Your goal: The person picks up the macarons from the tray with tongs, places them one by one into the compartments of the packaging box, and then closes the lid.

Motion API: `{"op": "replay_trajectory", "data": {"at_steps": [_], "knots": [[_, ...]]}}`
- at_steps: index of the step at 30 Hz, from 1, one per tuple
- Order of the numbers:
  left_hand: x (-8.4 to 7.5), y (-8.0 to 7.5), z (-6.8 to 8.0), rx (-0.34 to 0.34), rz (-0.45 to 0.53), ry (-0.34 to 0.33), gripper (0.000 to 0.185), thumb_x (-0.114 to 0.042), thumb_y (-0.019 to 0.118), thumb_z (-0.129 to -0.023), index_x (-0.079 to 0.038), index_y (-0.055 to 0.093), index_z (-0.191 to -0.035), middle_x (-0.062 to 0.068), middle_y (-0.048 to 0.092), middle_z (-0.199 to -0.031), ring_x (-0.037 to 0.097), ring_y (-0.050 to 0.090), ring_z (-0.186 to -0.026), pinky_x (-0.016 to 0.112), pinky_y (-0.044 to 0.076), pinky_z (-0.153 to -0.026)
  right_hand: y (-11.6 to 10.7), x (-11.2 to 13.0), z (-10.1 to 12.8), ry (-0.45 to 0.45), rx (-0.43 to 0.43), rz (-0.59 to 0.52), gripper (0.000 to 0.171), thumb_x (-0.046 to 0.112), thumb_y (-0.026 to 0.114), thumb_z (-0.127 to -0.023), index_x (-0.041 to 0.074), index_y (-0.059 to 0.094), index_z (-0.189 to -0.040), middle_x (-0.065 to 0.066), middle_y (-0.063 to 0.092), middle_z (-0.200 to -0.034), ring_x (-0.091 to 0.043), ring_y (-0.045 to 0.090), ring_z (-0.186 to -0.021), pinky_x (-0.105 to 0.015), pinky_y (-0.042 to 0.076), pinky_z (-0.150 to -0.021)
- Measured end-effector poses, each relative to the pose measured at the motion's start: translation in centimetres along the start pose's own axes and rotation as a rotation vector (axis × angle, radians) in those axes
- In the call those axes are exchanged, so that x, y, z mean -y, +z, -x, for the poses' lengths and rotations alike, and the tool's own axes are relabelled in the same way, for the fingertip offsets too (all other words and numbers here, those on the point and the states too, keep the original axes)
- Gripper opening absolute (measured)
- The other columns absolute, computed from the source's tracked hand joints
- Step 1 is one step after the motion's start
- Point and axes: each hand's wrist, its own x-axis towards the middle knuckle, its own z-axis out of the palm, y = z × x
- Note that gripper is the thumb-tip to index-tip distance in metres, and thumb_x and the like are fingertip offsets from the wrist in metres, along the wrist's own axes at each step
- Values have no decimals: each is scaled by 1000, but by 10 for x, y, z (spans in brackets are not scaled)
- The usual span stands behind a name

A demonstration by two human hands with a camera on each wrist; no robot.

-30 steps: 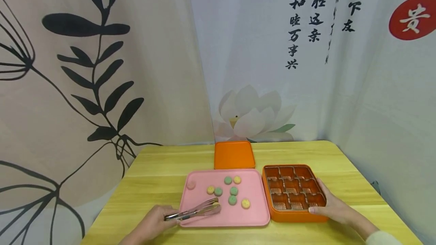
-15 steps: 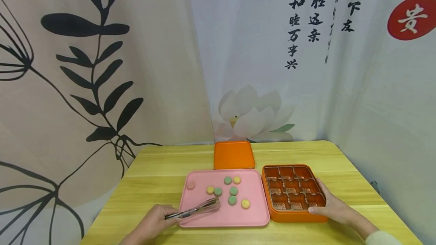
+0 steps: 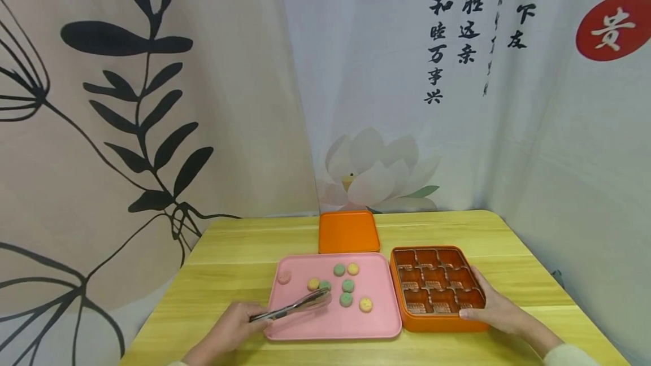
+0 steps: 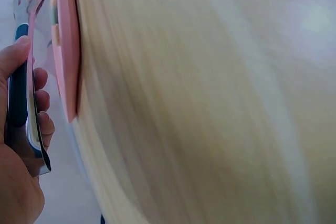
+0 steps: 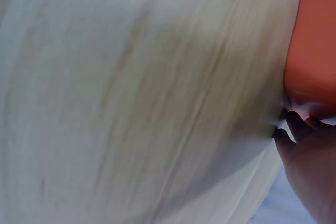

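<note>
My left hand [image 3: 235,325] grips metal tongs [image 3: 292,308] with dark handles, thumb on one arm and fingers round the other in the left wrist view. The tongs' heads are pressed together above a pink tray [image 3: 363,329], overlapping a green cookie [image 3: 324,285] in the head view. I cannot tell what is between them. Other small round cookies lie on the tray, such as a yellow cookie [image 3: 365,305] and a pink cookie [image 3: 284,277]. My right hand [image 3: 500,308] holds the right side of an orange box [image 3: 447,324], thumb at its front corner. Its brown insert has several bare compartments.
A flat orange lid [image 3: 348,232] lies behind the tray. The box stands directly against the tray's right side. All rest on a yellow wood-grain table [image 3: 224,264], with a printed curtain [image 3: 244,100] hanging at its far edge.
The tongs' arms have come together, and their heads have moved slightly up and away on the tray. The yellow cookie seen between them one second ago is no longer visible. The right hand stays put.
</note>
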Motion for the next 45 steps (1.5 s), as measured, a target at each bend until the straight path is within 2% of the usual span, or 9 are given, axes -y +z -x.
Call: {"op": "replay_trajectory", "data": {"at_steps": [6, 13, 17, 20, 25, 30, 34, 39, 45], "knots": [[-10, 2, -16, 11, 6, -21, 18, -30, 72, -91, -14, 78, -95, -12, 57, -69, 0, 45, -60, 20, 39, -51, 0, 0, 0, 18, -6, -1, 113, 24, 70, -91, 1, -23, -151, -43, -2, -152, -59, 30, -133, -59, 36, -101], [-24, 14, -45, 16, 22, 50, 16, -26, 73, -90, -14, 78, -99, -11, 56, -64, -1, 42, -57, 18, 38, -48, 2, -1, 1, 10, -6, -9, 112, 23, 70, -92, 1, -22, -152, -44, 3, -152, -55, 35, -132, -52, 38, -100], [-38, 23, -65, 18, 33, 102, 17, -23, 73, -90, -12, 79, -103, -8, 60, -69, 1, 42, -62, 20, 39, -52, 3, -1, 1, -13, -23, 0, 111, 21, 71, -91, 1, -20, -153, -44, 8, -151, -52, 39, -131, -47, 41, -98], [-50, 30, -80, 32, 40, 123, 16, -23, 73, -91, -15, 79, -103, -8, 62, -75, 3, 44, -65, 21, 41, -56, 3, -1, 1, -21, -34, 12, 111, 20, 71, -91, 1, -18, -153, -44, 10, -151, -50, 41, -130, -48, 40, -99], [-70, 48, -106, 44, 66, 143, 14, -24, 74, -91, -18, 79, -102, -10, 66, -77, 2, 46, -63, 19, 40, -54, 3, 0, 3, -2, -48, 17, 112, 22, 71, -90, 1, -18, -153, -44, 9, -151, -52, 40, -130, -57, 36, -101], [-86, 71, -124, 64, 90, 161, 10, -22, 75, -90, -18, 80, -98, -10, 65, -70, 1, 44, -59, 17, 36, -50, 4, 1, 5, 6, -57, 16, 112, 24, 72, -91, 2, -18, -154, -44, 9, -151, -53, 38, -131, -59, 36, -102], [-96, 86, -130, 97, 87, 178, 8, -21, 75, -89, -14, 79, -93, -6, 62, -63, 0, 44, -61, 17, 36, -52, 7, 3, 4, 6, -70, 16, 113, 25, 73, -90, 2, -17, -154, -43, 12, -151, -51, 40, -130, -58, 36, -102], [-100, 99, -133, 106, 28, 213, 5, -17, 78, -87, -16, 80, -91, -16, 63, -73, 0, 48, -69, 17, 42, -56, 9, 2, 4, 9, -88, 42, 113, 25, 74, -89, 1, -14, -155, -44, 17, -150, -50, 44, -127, -59, 38, -101], [-104, 100, -132, 100, 17, 145, 10, -24, 78, -86, -19, 79, -95, -14, 65, -74, 2, 48, -70, 18, 43, -55, 9, 0, 6, 10, -89, 9, 114, 22, 76, -88, 1, -14, -155, -44, 17, -149, -49, 47, -125, -58, 38, -100]]}}
